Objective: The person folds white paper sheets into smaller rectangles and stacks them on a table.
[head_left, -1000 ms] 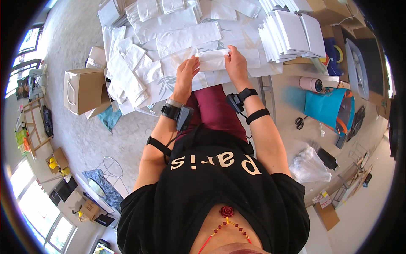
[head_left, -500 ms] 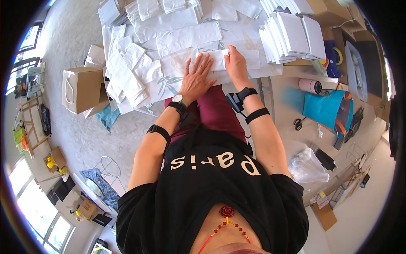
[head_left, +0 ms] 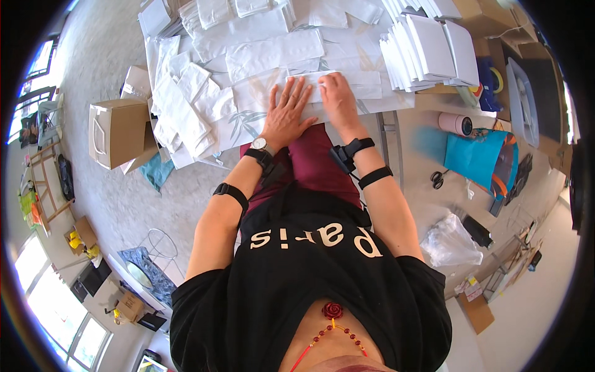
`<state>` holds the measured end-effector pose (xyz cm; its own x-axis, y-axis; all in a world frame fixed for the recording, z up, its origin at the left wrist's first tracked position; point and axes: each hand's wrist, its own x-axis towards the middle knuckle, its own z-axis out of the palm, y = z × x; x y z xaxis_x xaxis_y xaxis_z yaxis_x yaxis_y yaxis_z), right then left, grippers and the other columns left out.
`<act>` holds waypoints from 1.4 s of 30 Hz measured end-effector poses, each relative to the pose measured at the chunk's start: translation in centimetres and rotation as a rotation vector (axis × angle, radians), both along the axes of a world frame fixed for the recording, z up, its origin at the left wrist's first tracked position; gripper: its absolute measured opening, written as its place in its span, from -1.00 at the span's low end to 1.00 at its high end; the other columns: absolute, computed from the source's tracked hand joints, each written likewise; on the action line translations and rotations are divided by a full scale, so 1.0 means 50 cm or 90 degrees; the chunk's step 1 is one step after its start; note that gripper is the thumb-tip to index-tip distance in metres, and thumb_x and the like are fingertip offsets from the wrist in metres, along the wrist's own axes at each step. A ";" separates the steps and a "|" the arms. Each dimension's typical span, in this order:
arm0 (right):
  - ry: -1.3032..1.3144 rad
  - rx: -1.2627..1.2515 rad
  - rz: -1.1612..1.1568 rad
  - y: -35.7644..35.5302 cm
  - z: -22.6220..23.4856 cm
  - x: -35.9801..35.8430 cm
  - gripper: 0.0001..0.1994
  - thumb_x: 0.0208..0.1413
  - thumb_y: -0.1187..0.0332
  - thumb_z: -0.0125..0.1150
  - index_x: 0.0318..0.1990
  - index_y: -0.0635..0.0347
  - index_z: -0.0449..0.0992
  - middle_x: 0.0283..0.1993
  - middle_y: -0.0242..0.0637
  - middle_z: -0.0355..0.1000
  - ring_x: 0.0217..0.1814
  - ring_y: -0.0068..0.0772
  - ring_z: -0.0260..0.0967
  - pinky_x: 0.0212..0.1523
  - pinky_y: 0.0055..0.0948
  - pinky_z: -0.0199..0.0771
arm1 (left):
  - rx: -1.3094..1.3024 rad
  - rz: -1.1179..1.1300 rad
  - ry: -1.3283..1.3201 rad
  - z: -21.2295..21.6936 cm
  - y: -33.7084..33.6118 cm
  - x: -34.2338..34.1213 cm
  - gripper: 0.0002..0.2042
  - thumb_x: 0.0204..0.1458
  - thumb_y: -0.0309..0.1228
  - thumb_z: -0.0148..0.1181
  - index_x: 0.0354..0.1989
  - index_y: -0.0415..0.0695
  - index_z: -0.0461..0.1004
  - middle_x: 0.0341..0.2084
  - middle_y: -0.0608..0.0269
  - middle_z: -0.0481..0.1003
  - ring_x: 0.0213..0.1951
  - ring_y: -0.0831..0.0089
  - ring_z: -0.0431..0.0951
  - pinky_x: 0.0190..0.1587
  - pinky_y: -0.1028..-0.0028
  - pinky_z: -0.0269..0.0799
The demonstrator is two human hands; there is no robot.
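Observation:
On the patterned white table cover (head_left: 248, 126), my left hand (head_left: 287, 113) lies flat with its fingers stretched out. Its fingertips press on a thin white folded sheet (head_left: 314, 87); whether it is cloth, paper or plastic I cannot tell. Beside it, my right hand (head_left: 339, 104) is closed, its fingers curled over the right end of that sheet and partly hiding it. A flat white strip (head_left: 367, 85) extends to the right of my right hand. Just beyond both hands lies a wider white folded piece (head_left: 276, 54).
Loose white pieces (head_left: 192, 102) are heaped at the table's left. Stacks of white folded cards or packets (head_left: 427, 54) stand at the right. Cardboard boxes (head_left: 118, 133) sit left of the table. On the right are a pink bottle (head_left: 455, 124), a blue bag (head_left: 474, 155) and scissors (head_left: 438, 180).
My right hand has moved a little left, toward my left hand, drawing the sheet's right end inward. My left hand stays flat in nearly the same place.

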<state>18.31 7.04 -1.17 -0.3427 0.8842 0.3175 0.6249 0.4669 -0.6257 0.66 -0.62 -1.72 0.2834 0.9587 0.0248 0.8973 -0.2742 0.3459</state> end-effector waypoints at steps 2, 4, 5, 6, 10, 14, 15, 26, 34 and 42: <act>-0.005 -0.032 0.041 -0.009 -0.006 -0.010 -0.83 0.16 0.57 0.19 -0.10 0.23 0.49 -0.05 -0.10 0.45 0.06 0.04 0.43 0.07 -0.08 0.50 | 0.010 0.005 -0.007 0.001 0.000 0.001 -0.20 0.24 0.06 0.17 0.58 -0.01 0.08 0.61 0.16 -0.06 0.63 0.16 -0.19 0.57 -0.09 -0.34; -0.001 -0.043 0.023 -0.015 -0.022 -0.008 -0.83 0.14 0.58 0.19 -0.10 0.23 0.49 -0.05 -0.10 0.44 0.05 0.05 0.43 0.08 -0.08 0.50 | 0.038 0.011 -0.015 0.002 0.005 0.005 -0.29 0.22 -0.02 0.21 0.51 -0.03 0.21 0.56 0.15 0.05 0.59 0.15 -0.09 0.54 -0.08 -0.25; 0.001 -0.048 0.016 -0.015 -0.026 -0.008 -0.82 0.14 0.59 0.18 -0.11 0.23 0.49 -0.05 -0.10 0.44 0.05 0.05 0.43 0.08 -0.08 0.50 | 0.061 0.018 -0.018 0.005 0.009 0.008 -0.35 0.22 -0.08 0.23 0.45 -0.05 0.28 0.51 0.12 0.15 0.56 0.12 0.01 0.52 -0.08 -0.17; 0.004 -0.045 0.017 -0.013 -0.030 -0.008 -0.83 0.13 0.59 0.19 -0.11 0.24 0.49 -0.06 -0.09 0.44 0.05 0.06 0.43 0.08 -0.08 0.49 | 0.084 0.024 -0.022 0.007 0.014 0.010 -0.41 0.21 -0.15 0.25 0.40 -0.06 0.36 0.47 0.10 0.24 0.53 0.10 0.10 0.50 -0.07 -0.09; 0.026 -0.061 0.023 -0.009 -0.031 -0.003 -0.84 0.13 0.59 0.19 -0.13 0.26 0.49 -0.08 -0.06 0.42 0.03 0.09 0.42 0.07 -0.07 0.48 | 0.204 0.155 -0.163 0.016 0.124 0.001 -0.76 0.08 -0.46 0.28 -0.05 -0.12 0.59 -0.06 0.17 0.56 0.03 0.08 0.49 0.14 0.08 0.33; 0.046 -0.094 0.021 -0.010 -0.029 -0.007 -0.86 0.13 0.59 0.20 -0.15 0.28 0.50 -0.09 -0.04 0.41 0.02 0.10 0.42 0.05 -0.07 0.47 | 0.180 0.159 -0.145 -0.001 0.223 0.001 -0.84 0.06 -0.44 0.26 -0.18 -0.11 0.60 -0.16 0.13 0.57 -0.03 0.08 0.54 0.03 0.17 0.44; 0.045 -0.094 0.020 -0.009 -0.029 -0.007 -0.85 0.13 0.59 0.21 -0.15 0.28 0.50 -0.09 -0.04 0.41 0.02 0.10 0.42 0.04 -0.07 0.48 | 0.163 0.141 -0.096 -0.004 0.237 0.003 -0.86 0.06 -0.44 0.25 -0.21 -0.12 0.60 -0.19 0.14 0.57 -0.04 0.08 0.55 0.03 0.16 0.45; 0.042 -0.096 0.014 -0.007 -0.032 -0.005 -0.85 0.12 0.58 0.24 -0.16 0.27 0.50 -0.10 -0.04 0.40 0.02 0.10 0.41 0.07 -0.08 0.48 | 0.104 0.227 -0.187 -0.025 0.290 -0.007 -0.89 -0.02 -0.38 0.28 -0.43 -0.14 0.63 -0.35 0.12 0.59 -0.19 0.09 0.61 -0.10 0.17 0.54; 0.044 -0.094 0.010 -0.007 -0.024 -0.007 -0.83 0.13 0.61 0.24 -0.14 0.25 0.50 -0.10 -0.07 0.41 -0.01 0.08 0.44 0.04 -0.10 0.50 | 0.001 0.375 -0.394 -0.047 0.312 -0.059 -0.81 -0.10 -0.34 0.40 -0.35 -0.16 0.73 -0.34 0.10 0.62 -0.34 0.28 0.65 -0.16 0.31 0.57; 0.051 -0.066 0.007 -0.006 -0.004 -0.010 -0.80 0.16 0.60 0.25 -0.07 0.25 0.53 -0.08 -0.08 0.46 -0.04 0.06 0.48 0.00 -0.14 0.54 | -0.025 0.454 -0.625 -0.020 0.291 -0.097 -0.81 0.08 -0.38 0.37 -0.26 -0.28 0.69 -0.27 0.12 0.67 -0.25 0.42 0.68 -0.18 0.40 0.61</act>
<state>17.81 6.74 -1.39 -0.3300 0.9098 0.2517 0.5667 0.4042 -0.7180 -4.18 13.94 -2.70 -0.4310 0.8968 -0.0998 0.1944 0.2003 0.9603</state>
